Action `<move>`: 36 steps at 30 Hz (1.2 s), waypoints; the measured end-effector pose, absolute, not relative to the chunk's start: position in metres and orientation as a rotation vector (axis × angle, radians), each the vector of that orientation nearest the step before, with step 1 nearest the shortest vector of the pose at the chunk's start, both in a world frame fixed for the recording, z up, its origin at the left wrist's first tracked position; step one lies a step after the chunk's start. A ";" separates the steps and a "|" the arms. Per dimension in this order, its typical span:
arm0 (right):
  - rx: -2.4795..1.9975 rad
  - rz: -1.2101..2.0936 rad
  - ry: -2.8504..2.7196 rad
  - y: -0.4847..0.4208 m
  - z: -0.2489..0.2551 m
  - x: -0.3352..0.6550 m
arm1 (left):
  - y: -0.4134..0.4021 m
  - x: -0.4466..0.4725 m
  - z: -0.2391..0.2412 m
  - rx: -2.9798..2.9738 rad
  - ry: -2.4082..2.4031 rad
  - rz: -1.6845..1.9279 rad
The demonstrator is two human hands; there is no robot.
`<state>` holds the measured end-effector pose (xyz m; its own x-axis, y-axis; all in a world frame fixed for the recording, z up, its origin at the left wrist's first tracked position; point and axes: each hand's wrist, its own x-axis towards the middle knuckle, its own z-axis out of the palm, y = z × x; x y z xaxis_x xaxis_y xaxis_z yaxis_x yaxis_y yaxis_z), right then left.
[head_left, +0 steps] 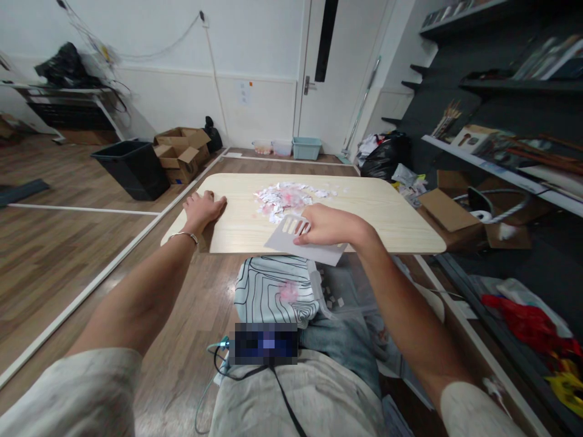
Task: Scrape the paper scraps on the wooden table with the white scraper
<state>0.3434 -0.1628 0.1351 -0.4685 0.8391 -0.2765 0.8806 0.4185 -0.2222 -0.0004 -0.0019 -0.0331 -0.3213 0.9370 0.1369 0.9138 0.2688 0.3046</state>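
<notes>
A pile of torn white and pink paper scraps (291, 199) lies on a light wooden table (387, 212). My right hand (325, 226) is closed round a white plastic dustpan-like scoop (300, 243) at the table's near edge, just in front of the scraps. My left hand (203, 208) rests on the table's left part, its fingers curled and nothing seen in them. Under the near edge stands a patterned bag (273, 288) with a few scraps beside it.
A black bin (132, 167) and open cardboard boxes (182, 152) stand on the wooden floor at the left. Dark shelves (501, 152) with clutter run along the right. A black rubbish bag (387, 156) and a teal tub (306, 147) sit near the door.
</notes>
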 end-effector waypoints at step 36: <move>1.808 -0.130 2.407 -0.171 0.102 0.458 | -0.004 0.002 -0.032 1.808 2.449 0.505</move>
<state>0.4583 -0.1710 0.1018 -0.2743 0.9492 -0.1540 0.9603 0.2788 0.0083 0.0021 -0.0042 -0.0318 -0.3122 0.9386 0.1468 0.9202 0.2603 0.2925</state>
